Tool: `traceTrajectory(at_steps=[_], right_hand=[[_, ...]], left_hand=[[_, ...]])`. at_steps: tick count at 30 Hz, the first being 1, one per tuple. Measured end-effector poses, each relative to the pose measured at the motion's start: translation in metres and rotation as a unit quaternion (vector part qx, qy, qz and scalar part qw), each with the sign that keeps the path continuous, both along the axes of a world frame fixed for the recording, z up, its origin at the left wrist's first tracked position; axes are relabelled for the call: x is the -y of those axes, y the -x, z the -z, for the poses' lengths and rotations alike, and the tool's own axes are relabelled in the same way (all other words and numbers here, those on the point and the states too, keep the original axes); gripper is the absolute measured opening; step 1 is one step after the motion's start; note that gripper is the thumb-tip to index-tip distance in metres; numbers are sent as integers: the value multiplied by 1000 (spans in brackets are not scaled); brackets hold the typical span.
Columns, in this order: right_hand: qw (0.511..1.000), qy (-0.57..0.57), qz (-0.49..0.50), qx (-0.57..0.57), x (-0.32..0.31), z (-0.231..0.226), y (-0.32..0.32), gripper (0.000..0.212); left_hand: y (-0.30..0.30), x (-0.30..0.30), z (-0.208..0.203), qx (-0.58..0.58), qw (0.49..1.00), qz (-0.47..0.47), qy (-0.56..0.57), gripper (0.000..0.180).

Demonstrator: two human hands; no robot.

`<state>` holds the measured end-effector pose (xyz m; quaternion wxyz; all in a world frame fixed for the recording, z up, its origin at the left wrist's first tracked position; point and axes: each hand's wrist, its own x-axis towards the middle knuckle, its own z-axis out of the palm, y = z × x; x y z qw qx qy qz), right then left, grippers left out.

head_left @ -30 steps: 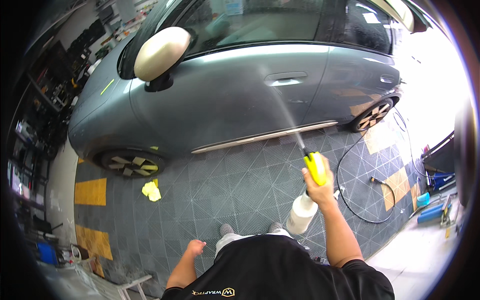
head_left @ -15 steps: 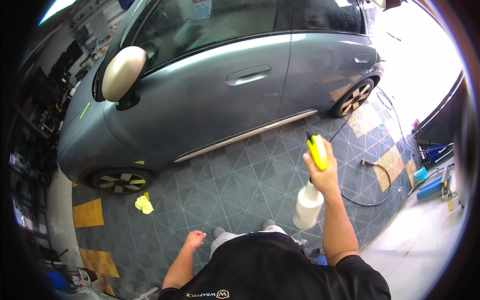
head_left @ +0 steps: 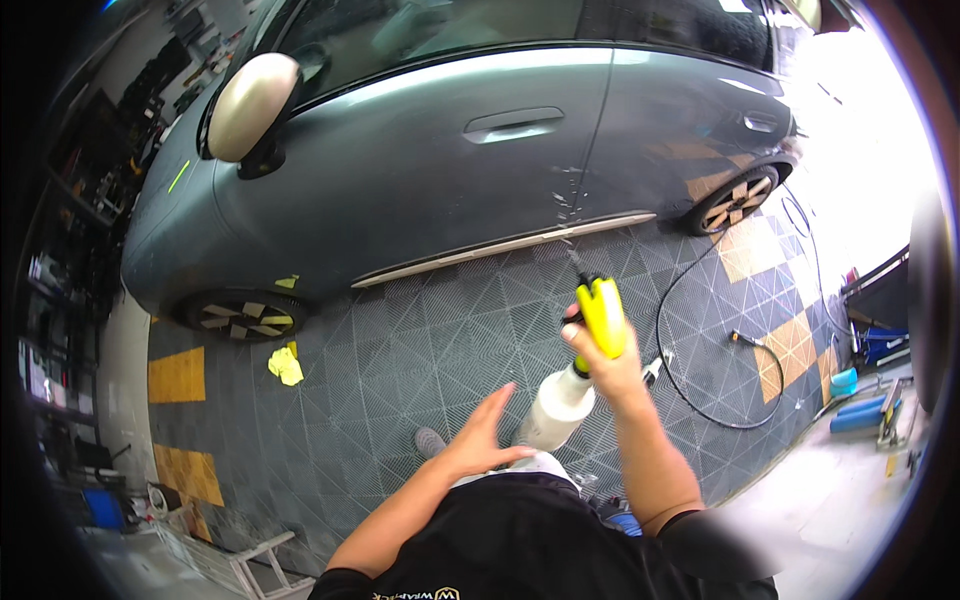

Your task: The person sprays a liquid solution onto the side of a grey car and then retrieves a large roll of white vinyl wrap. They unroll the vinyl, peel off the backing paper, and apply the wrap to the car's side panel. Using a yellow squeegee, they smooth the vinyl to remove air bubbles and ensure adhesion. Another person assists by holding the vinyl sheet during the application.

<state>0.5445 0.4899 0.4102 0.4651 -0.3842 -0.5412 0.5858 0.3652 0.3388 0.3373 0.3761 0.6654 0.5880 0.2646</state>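
My right hand (head_left: 606, 365) grips the yellow head of a spray gun (head_left: 603, 315) with a white bottle (head_left: 555, 408) hanging under it. A thin jet leaves the nozzle toward the lower door of a grey-green car (head_left: 440, 170), where wet marks show near the sill. My left hand (head_left: 482, 436) is raised with fingers spread, close beside the white bottle, holding nothing. A grey shoe (head_left: 430, 441) shows below it on the floor tiles.
A yellow cloth (head_left: 285, 364) lies on the dark grid floor tiles near the front wheel (head_left: 240, 315). A black hose (head_left: 700, 340) loops across the floor to the right. Blue containers (head_left: 860, 405) stand at the right edge. Shelving lines the left wall.
My left hand has come up from near my hip to beside the white bottle. The view has shifted closer to the car's door.
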Motion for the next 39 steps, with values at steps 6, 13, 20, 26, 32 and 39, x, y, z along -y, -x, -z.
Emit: traceTrajectory(at_steps=[6,13,20,26,32,39], right_hand=[[993,36,-72,-84,25,15,19,45],[980,-26,-33,194,71,78,75,24],[931,-103,-139,322,134,89,195,29],[905,-183,-207,324,171,129,286,29],[895,-116,-170,396,188,198,311,25],[903,-62,-92,416,172,167,257,25]], left_hand=[[-20,-11,-6,53,998,9,-32,101],[30,43,81,-48,991,82,93,90],[197,183,187,-152,951,-80,257,68],[292,342,231,1,848,-364,384,65],[321,471,256,-49,791,-364,489,65],[334,453,258,-27,804,-348,481,62]])
